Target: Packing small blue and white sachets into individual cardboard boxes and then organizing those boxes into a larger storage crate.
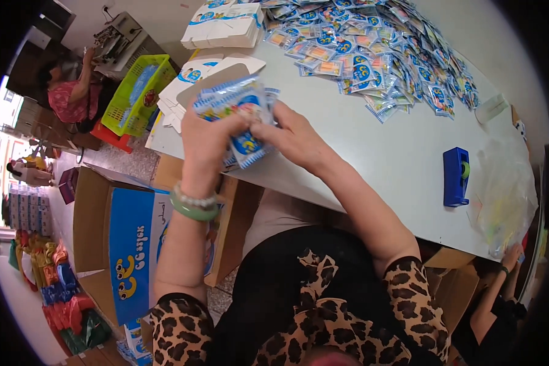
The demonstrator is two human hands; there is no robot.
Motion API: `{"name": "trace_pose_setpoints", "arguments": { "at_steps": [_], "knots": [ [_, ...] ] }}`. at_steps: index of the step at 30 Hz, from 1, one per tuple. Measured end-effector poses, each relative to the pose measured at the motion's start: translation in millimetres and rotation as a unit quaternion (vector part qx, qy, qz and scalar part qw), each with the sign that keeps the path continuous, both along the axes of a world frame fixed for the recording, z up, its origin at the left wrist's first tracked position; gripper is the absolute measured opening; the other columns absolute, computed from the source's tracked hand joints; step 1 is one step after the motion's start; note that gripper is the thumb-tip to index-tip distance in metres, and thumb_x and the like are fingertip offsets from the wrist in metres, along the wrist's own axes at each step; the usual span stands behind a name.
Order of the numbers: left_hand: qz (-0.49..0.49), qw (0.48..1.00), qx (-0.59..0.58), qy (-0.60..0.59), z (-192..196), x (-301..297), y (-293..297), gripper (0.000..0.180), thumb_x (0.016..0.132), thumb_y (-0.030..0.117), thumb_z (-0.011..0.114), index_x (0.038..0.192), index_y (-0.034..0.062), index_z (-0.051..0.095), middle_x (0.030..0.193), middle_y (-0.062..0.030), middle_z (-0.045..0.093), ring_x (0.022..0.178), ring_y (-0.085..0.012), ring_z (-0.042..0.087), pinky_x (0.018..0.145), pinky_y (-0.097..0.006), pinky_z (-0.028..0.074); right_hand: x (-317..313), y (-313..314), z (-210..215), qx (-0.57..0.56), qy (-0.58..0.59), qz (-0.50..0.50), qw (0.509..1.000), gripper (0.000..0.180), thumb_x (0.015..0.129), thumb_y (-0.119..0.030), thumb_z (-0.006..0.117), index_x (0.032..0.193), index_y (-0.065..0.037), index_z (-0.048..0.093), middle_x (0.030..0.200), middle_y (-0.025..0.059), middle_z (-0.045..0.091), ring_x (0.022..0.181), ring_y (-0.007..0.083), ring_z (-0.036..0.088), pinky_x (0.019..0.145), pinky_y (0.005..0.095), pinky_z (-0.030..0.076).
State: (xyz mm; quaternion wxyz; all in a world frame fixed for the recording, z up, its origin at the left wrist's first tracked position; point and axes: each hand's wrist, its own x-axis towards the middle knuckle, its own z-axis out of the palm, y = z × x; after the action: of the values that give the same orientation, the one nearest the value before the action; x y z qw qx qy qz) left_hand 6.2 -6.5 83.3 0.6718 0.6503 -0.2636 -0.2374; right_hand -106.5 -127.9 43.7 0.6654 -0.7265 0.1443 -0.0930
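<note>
In the head view, both hands meet over the near left edge of the white bench [372,158]. The left hand [204,143] is clenched around a stack of small blue-and-white sachets [238,104], palm wrapped about its left side. The right hand [293,137] grasps the same stack from the right, its fingers pinching one sachet at the lower front of the bundle. The stack sits above the bench edge, just in front of the person's chest, touching only the hands.

The sachets look light, thin and soft, with slick plastic skins and crimped edges. Judging by that, a loose bundle would likely slide apart or fan out, so a firm hold across the flat faces, with fingers squaring the edges, seems the safest grip. A single sachet is best taken by its crimped rim.

Far across the bench lies a wide heap of loose sachets [378,55]. To its left stands a pile of flat white cartons [226,24], with more folded carton blanks [195,79] just behind the hands. A blue tape dispenser [455,177] sits to the right, near crumpled clear plastic bags [506,195].

Left of the bench are a green basket [137,91] and an open blue-printed cardboard box [131,244] on the floor. Another person's hand [511,256] shows at the right bench edge.
</note>
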Motion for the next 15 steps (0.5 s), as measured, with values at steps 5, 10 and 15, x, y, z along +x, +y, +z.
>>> {"name": "trace_pose_setpoints", "arguments": {
  "at_steps": [5,10,15],
  "knots": [
    [-0.011,0.996,0.015,0.089,-26,44,8,0.037,0.067,-0.009,0.065,0.104,-0.0069,0.057,0.086,-0.0133,0.068,0.070,-0.0178,0.068,0.065,-0.028,0.057,7,0,-29,-0.040,-0.074,-0.152,0.985,0.048,0.087,-0.021,0.062,0.128,0.000,0.048,0.122,0.0167,0.057,0.106,0.0227,0.059,0.092,0.0319,0.046],
    [0.011,0.989,0.144,-0.022,-44,54,8,0.049,0.066,0.001,0.072,0.109,-0.0086,0.052,0.088,-0.0151,0.067,0.074,-0.0206,0.068,0.067,-0.029,0.057,-31,-15,-72,-0.026,-0.013,-0.199,0.979,0.031,0.084,-0.008,0.060,0.114,0.001,0.059,0.104,0.0076,0.063,0.096,0.0152,0.059,0.085,0.0267,0.046],
    [0.079,0.911,0.348,-0.209,-49,56,-3,0.072,0.061,0.019,0.082,0.113,-0.0124,0.043,0.097,-0.0193,0.065,0.084,-0.0237,0.067,0.069,-0.032,0.056,-50,-18,-112,-0.010,0.028,-0.214,0.976,0.023,0.083,-0.005,0.059,0.105,0.000,0.063,0.093,0.0025,0.063,0.088,0.0109,0.057,0.080,0.0241,0.046]
  ]
}}
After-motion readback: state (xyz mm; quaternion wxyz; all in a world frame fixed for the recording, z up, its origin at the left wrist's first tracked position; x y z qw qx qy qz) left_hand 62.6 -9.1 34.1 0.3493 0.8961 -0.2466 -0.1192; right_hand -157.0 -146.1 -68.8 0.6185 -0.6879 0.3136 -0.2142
